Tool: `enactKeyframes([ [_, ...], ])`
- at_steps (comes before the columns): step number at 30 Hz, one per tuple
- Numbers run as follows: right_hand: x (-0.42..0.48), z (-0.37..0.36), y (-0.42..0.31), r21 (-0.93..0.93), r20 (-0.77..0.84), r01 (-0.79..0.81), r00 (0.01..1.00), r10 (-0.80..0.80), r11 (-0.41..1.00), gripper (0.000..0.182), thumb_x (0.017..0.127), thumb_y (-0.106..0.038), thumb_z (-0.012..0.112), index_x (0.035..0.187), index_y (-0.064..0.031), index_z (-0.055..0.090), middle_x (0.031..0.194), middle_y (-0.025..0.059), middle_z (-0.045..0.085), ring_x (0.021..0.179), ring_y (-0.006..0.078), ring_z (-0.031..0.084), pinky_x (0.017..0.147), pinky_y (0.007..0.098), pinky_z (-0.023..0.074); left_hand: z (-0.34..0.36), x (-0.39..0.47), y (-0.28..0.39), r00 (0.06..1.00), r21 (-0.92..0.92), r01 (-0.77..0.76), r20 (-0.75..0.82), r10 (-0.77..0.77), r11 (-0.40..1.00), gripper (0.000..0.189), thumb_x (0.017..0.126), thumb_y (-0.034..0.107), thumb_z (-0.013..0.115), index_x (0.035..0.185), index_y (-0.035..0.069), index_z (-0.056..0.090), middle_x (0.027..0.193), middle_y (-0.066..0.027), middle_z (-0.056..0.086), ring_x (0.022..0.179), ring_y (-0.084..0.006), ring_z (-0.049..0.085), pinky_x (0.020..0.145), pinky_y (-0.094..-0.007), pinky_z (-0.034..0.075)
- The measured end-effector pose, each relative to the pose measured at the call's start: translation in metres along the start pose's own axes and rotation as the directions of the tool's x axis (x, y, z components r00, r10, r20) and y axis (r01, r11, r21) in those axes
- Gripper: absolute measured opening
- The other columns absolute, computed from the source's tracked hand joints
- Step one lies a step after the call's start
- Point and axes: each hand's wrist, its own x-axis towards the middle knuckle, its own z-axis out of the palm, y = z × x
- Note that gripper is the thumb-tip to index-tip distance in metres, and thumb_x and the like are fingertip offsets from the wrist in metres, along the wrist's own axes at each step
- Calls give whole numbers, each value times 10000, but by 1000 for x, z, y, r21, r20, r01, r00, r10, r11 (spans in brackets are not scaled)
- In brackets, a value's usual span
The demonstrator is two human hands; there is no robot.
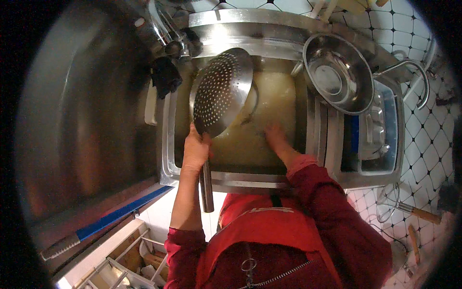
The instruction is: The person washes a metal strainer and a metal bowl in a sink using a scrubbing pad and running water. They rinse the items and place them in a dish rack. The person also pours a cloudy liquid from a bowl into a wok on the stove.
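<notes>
My left hand grips the metal tube handle of a large perforated steel strainer ladle, close to its bowl. The bowl is tilted over the left side of a steel sink filled with cloudy yellowish water. My right hand reaches into that water on the right side of the basin. Its fingers are blurred and partly under the surface, so what they touch is hidden. A dark curved piece shows in the water just right of the bowl.
A chrome faucet and a black object stand at the upper left. On the right, a steel bowl leans on the rim above a clear plastic tub. Whisk and other utensils hang on the tiled wall.
</notes>
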Motion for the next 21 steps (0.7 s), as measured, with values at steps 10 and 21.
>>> enactKeyframes([
  [10,47,-140,-14,948,162,-140,985,-57,286,253,837,-160,539,1067,-67,589,884,95,610,714,202,570,659,335,485,1,-8,-49,962,-43,206,193,-194,978,244,823,110,480,981,-74,508,561,-119,558,464,-229,576,444,-366,467],
  [21,18,-253,-152,417,-289,691,717,-634,591,204,779,-133,570,963,-51,602,834,81,496,846,265,503,714,369,426,38,-1,-41,776,-159,320,610,-162,934,167,815,168,486,791,16,551,608,-89,555,483,-208,550,435,-352,449],
])
